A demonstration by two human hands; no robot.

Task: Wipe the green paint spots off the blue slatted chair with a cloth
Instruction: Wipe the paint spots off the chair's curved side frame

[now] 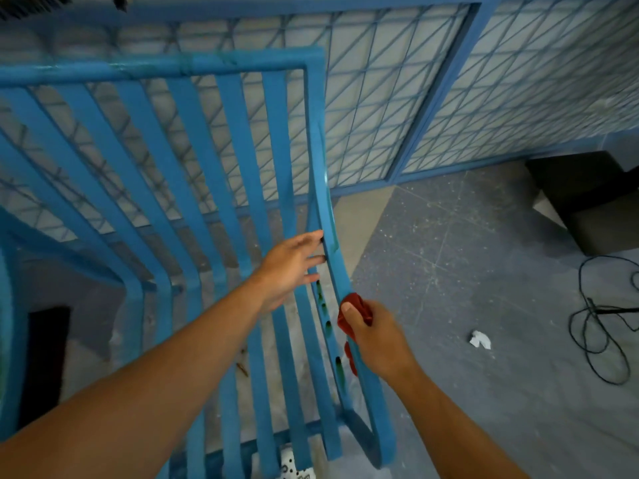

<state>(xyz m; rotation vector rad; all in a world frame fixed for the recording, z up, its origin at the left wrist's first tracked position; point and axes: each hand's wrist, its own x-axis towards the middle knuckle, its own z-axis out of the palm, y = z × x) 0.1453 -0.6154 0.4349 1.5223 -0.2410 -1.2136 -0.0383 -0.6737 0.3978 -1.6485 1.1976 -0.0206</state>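
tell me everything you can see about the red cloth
The red cloth looks like soft fabric, bunched into a wad. The right hand grips it, thumb on top, and presses it against the chair's outer blue frame rail, just right of the slat carrying dark green paint spots. A loose red tail hangs below the hand beside the rail. Most of the cloth is hidden by the fingers.

You have a grey speckled floor (449,271) under you. On it, take the crumpled white paper scrap (480,339) as your landmark: a tangle of black cable (600,326) lies to its right, a dark box (587,195) sits beyond it against the wall, and blue lattice panels (380,98) stand farther back, past the floor's edge.
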